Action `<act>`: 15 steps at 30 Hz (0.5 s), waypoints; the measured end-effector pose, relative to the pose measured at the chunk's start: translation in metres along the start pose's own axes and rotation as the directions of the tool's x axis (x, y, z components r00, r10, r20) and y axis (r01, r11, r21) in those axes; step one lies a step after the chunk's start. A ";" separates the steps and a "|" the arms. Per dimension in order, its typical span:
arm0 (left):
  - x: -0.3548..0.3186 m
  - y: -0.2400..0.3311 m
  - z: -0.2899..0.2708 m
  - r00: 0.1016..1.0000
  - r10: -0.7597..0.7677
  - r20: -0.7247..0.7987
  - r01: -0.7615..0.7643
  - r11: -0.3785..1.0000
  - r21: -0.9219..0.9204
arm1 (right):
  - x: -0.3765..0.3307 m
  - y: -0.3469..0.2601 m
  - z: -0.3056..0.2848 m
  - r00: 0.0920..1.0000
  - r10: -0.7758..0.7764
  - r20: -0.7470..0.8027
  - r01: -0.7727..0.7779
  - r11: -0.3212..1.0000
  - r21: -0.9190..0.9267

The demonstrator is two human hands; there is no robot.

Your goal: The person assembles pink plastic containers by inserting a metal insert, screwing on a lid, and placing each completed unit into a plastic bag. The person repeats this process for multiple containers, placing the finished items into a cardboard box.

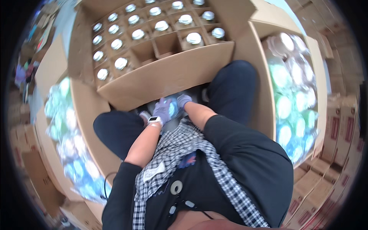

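Note:
Low between my knees, both gloved hands are on a blue, see-through rounded item (173, 109), its exact kind blurred. My left hand (163, 110), in a pale purple glove with a white watch at the wrist, is closed round its left side. My right hand (184, 101), gloved alike, has its fingers curled against the upper right side. Just beyond the hands stands an open cardboard box (165, 76) with dividers. Silver-capped clear jars or bottles (161, 25) fill most of its cells; two cells (167, 45) at the near edge hold none.
An open carton (92, 130) of plastic-wrapped green, pinkish and blue round items (78, 168) flanks me on the left. Another carton (260, 76) with similar wrapped items (284, 107) stands on the right. Stacked cardboard boxes (337, 134) line the far right.

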State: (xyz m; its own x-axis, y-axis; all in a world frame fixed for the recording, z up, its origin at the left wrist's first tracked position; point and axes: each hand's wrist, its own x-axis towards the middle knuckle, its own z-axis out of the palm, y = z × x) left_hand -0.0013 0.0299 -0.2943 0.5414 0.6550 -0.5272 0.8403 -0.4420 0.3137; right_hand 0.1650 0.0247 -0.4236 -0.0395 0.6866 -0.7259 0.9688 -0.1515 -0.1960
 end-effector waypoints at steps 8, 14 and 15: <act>-0.003 -0.034 -0.137 0.857 0.142 0.496 0.004 0.960 -0.281 | -0.142 -0.016 -0.156 0.954 -0.299 -0.017 0.294 0.947 -0.125; -0.143 -0.035 -0.272 0.727 0.004 -0.687 -0.625 0.418 -0.659 | -0.379 0.121 -0.302 0.757 -0.180 -0.628 0.529 0.734 0.427; -0.154 -0.049 -0.280 0.687 -0.070 -0.723 -0.645 0.399 -0.652 | -0.402 0.154 -0.301 0.670 -0.063 -0.740 0.564 0.691 0.451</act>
State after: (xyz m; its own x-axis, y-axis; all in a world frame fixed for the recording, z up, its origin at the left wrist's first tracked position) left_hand -0.1179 0.1225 -0.0074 0.3328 0.9243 0.1869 0.0041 -0.1996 0.9799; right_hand 0.4032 -0.0608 0.0363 0.0935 0.9955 0.0142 0.5371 -0.0384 -0.8426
